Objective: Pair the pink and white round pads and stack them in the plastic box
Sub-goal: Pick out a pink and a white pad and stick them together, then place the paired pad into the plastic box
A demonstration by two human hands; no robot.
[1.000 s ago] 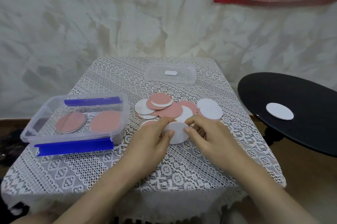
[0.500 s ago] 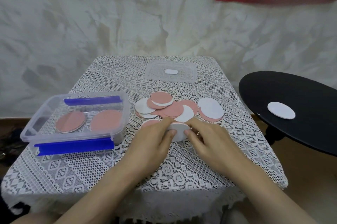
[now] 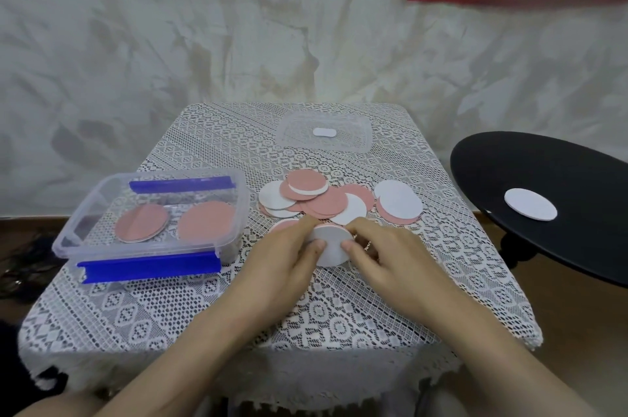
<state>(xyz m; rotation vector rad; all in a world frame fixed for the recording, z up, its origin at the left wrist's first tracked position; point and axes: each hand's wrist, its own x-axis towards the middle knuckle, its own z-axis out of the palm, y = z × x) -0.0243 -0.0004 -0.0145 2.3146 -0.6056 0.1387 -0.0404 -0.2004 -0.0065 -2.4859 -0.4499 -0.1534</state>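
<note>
Slip risk: your left hand [image 3: 282, 258] and right hand [image 3: 385, 255] both pinch the white pad [image 3: 333, 246] by its rim, just beside the loose pile [image 3: 326, 204], so an uneven squeeze could buckle it or skew the pairing.

- The left hand [image 3: 289, 257] and right hand [image 3: 384, 253] are drawing closer together around the white pad [image 3: 333, 248].
- A thin pink edge [image 3: 327, 225] is appearing along its far rim.
</note>
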